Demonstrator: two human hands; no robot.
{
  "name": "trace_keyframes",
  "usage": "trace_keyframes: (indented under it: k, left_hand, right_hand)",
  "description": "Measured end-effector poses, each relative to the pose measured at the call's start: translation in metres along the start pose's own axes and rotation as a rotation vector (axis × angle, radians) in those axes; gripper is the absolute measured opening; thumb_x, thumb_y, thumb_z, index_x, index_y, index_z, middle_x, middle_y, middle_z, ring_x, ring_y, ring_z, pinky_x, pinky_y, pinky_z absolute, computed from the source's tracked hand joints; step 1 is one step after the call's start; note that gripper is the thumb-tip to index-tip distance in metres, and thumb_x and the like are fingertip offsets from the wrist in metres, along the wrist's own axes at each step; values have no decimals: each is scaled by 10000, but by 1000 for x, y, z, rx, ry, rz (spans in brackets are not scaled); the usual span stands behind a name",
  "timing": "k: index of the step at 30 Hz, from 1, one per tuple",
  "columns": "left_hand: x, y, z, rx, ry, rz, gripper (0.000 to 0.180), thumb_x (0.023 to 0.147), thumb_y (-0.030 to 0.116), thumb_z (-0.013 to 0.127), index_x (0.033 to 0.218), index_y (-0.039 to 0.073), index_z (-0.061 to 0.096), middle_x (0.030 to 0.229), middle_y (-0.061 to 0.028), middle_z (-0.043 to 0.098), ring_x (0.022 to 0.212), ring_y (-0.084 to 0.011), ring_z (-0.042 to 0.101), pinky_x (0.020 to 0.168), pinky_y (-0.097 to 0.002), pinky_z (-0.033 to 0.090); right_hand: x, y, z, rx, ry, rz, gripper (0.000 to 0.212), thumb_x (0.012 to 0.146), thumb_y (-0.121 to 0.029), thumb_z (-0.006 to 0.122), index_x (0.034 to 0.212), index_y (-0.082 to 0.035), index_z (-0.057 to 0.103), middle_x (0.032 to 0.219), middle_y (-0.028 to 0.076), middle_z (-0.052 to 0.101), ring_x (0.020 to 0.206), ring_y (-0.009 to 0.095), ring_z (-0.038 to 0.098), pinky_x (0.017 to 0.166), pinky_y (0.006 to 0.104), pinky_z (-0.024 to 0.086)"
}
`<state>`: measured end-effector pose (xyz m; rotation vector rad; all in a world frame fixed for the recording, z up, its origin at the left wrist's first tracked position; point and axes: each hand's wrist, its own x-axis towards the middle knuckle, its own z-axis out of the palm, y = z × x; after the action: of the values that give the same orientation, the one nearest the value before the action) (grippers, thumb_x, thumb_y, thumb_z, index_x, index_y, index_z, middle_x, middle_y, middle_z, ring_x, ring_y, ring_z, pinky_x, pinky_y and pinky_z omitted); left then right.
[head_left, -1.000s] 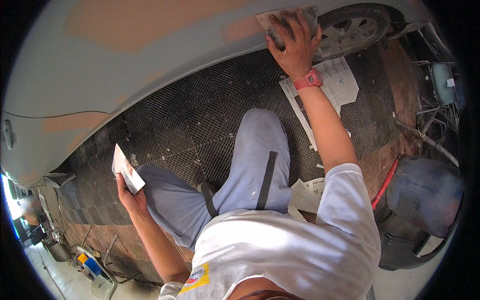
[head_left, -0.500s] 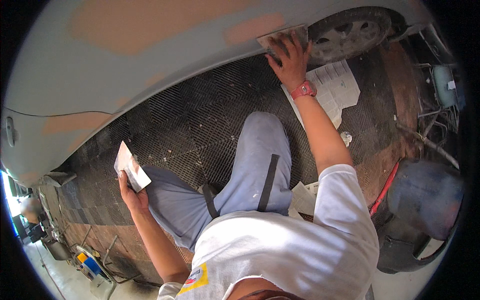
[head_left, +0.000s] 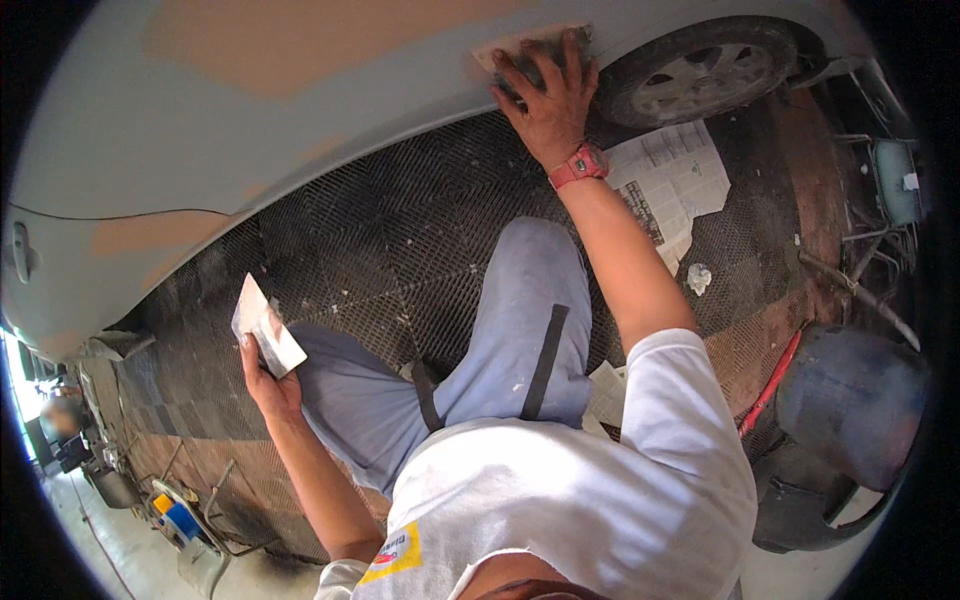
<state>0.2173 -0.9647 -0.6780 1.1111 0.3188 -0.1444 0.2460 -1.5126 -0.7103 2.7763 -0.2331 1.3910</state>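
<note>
My right hand [head_left: 548, 105] has its fingers spread over a thin rectangular plate [head_left: 490, 60], pale pinkish at the edge and dark in the middle. It presses the plate to the grey car body panel [head_left: 330, 90], just left of the wheel [head_left: 705, 80]. Low on the left, my left hand [head_left: 268, 383] grips a thin flat plate [head_left: 262, 325], pinkish at the top with a glossy part and a whitish edge, held beside my knee. Salmon-coloured patches [head_left: 250, 45] cover parts of the panel. The fingers hide most of the right-hand plate.
Newspaper sheets [head_left: 690, 165] lie on the black ribbed floor mat [head_left: 400, 220] near the wheel, with a crumpled scrap [head_left: 699, 279] beside them. On the right stands a dark rounded container [head_left: 850, 395] near a red bar [head_left: 772, 385]. A chair [head_left: 205, 560] stands at lower left.
My right hand and its plate have slid left and slightly up along the panel. My left hand has hardly moved, and the view has shifted a little.
</note>
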Motion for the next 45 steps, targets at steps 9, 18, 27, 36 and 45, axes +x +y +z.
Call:
trace_keyframes:
  k: [9,18,27,36,45]
  left_hand:
    - [1,-1,2,-29,-35,7,444,1069,240,571,1417,-27,499,1293,-173,676,1147,-266,704,961,-410,619]
    - [-2,-1,3,-32,-43,1,430,1073,238,565,1420,-9,508,1292,-158,681,1142,-255,706,960,-408,616]
    - [2,-2,1,-17,-49,-11,423,1070,240,573,1418,6,516,1294,-136,680,1165,-237,692,982,-391,601]
    - [-3,-1,5,-25,-46,2,438,1065,227,587,1422,-13,506,1283,-152,686,1142,-244,703,970,-394,606]
    - [0,-1,3,-14,-28,4,434,1068,227,578,1413,-27,512,1294,-167,678,1149,-253,700,973,-398,610]
  right_hand:
    - [-32,0,-12,-23,-111,39,546,864,-404,789,1390,-417,643,1462,-8,492,1519,402,298,1112,751,223]
    - [16,-23,-12,-15,10,15,524,861,-423,794,1368,-426,660,1454,-20,496,1525,399,290,1104,742,235]
    - [-44,2,4,-63,-187,9,535,852,-406,809,1366,-425,661,1461,-18,486,1526,395,299,1130,731,227]
    - [14,-28,-40,68,-2,82,552,829,-356,807,1362,-376,664,1417,18,533,1516,416,305,1087,750,233]
    - [-21,-30,4,33,-108,54,559,842,-362,797,1378,-393,644,1442,4,521,1511,413,303,1073,778,230]
